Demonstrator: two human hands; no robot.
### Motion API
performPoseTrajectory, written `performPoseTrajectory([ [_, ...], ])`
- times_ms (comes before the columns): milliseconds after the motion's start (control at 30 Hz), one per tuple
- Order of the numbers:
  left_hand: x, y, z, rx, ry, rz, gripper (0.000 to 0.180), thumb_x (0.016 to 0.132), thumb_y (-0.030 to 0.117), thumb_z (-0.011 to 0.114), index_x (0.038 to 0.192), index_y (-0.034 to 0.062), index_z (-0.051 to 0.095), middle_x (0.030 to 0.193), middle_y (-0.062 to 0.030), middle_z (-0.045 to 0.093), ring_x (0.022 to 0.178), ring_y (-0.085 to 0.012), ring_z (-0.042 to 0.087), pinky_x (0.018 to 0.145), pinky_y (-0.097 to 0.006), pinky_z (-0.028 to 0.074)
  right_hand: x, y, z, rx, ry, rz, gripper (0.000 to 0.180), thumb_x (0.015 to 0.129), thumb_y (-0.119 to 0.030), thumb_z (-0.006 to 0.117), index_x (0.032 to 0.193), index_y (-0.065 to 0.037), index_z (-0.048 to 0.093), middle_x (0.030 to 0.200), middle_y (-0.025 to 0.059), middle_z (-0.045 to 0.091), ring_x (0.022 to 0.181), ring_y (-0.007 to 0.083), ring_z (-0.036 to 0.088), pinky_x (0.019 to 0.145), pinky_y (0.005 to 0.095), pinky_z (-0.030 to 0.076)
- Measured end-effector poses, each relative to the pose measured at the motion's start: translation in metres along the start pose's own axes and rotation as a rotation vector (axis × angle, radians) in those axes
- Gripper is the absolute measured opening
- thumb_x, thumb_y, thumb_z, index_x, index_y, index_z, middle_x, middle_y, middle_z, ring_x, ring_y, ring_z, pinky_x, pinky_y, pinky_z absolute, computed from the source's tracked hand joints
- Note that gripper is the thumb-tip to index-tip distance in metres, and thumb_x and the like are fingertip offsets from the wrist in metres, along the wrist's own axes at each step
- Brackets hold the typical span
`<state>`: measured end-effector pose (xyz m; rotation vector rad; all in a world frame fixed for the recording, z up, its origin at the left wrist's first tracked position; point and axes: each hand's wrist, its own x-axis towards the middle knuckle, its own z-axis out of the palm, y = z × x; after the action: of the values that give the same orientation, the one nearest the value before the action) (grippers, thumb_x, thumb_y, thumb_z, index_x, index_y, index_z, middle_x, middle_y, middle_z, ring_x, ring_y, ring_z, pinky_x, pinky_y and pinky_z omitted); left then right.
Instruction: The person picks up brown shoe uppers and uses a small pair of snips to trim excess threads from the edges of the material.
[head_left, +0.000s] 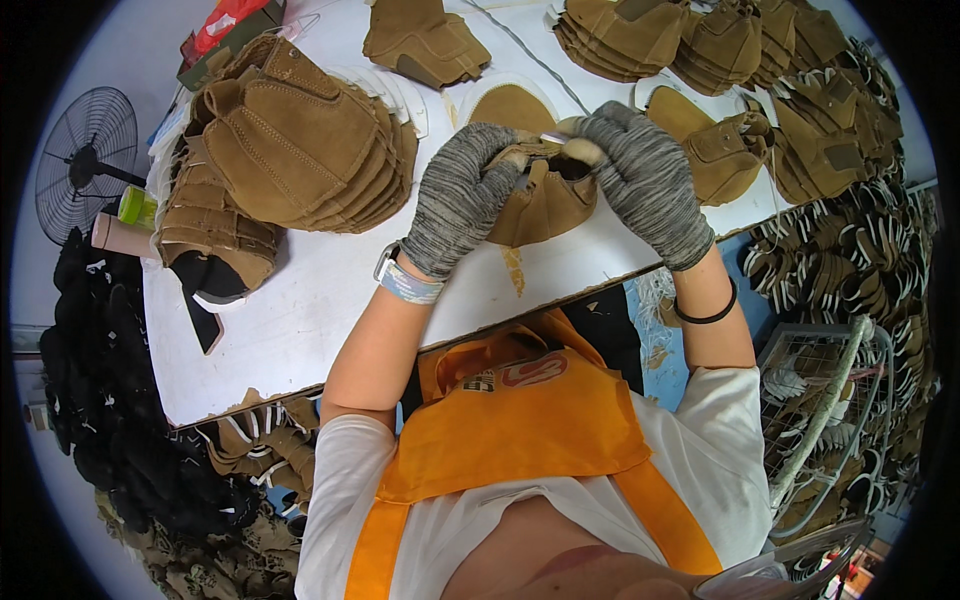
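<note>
A brown suede shoe upper (pixel 545 208) is held up over the white table, its top edge pinched between both hands. My left hand (pixel 462 195), in a grey knitted glove with bare-looking fingertips, grips the upper's left side. On the right side, my right hand (pixel 645 180), gloved the same way, closes on the rim near the opening. A small whitish piece shows between the fingertips, too small to name. Just beyond the hands lies another brown upper (pixel 512 103) with a pale edge, partly hidden by them.
A tall stack of brown uppers (pixel 300 150) stands left on the white table (pixel 270 345). More uppers (pixel 720 155) lie at the right and back. A black fan (pixel 88 160) is at the far left, and a wire basket (pixel 800 390) is by my right side.
</note>
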<state>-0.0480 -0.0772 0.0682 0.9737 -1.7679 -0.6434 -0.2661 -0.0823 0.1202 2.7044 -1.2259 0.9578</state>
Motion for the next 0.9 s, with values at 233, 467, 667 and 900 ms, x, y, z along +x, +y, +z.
performPoseTrajectory([
  [233,0.0,0.002,0.001,-0.038,-0.011,-0.03,0.023,0.095,0.014,0.058,0.111,-0.0002,0.065,0.103,-0.0104,0.066,0.093,-0.0185,0.061,0.086,-0.029,0.049,-0.02,0.011,0.007,0.376,0.307,0.241,0.023,0.097,-0.02,0.056,0.114,-0.009,0.066,0.109,0.0103,0.065,0.097,0.0234,0.061,0.088,0.0325,0.049],
  [467,0.002,0.008,0.0,-0.09,-0.018,-0.158,0.025,0.095,0.017,0.059,0.112,-0.0006,0.065,0.103,-0.0138,0.067,0.093,-0.0235,0.065,0.086,-0.032,0.051,-0.046,-0.004,0.013,0.531,0.26,0.491,0.032,0.085,-0.019,0.072,0.112,-0.002,0.064,0.101,0.0088,0.064,0.093,0.0194,0.061,0.085,0.032,0.049],
  [667,0.001,0.007,0.001,-0.115,0.001,-0.154,0.026,0.095,0.019,0.059,0.111,-0.0002,0.065,0.103,-0.0137,0.068,0.094,-0.0237,0.064,0.086,-0.032,0.05,-0.081,0.016,0.064,0.692,0.405,0.377,0.033,0.084,0.002,0.067,0.116,-0.001,0.059,0.108,0.0084,0.063,0.093,0.0185,0.064,0.079,0.0289,0.054],
  [900,0.001,0.001,0.004,-0.076,0.007,-0.153,0.027,0.094,0.021,0.06,0.111,-0.0002,0.065,0.102,-0.0146,0.067,0.094,-0.0256,0.064,0.087,-0.034,0.05,-0.063,-0.002,0.052,0.236,0.401,0.108,0.033,0.082,0.012,0.054,0.113,0.001,0.056,0.101,0.0092,0.064,0.086,0.018,0.066,0.071,0.0253,0.054],
])
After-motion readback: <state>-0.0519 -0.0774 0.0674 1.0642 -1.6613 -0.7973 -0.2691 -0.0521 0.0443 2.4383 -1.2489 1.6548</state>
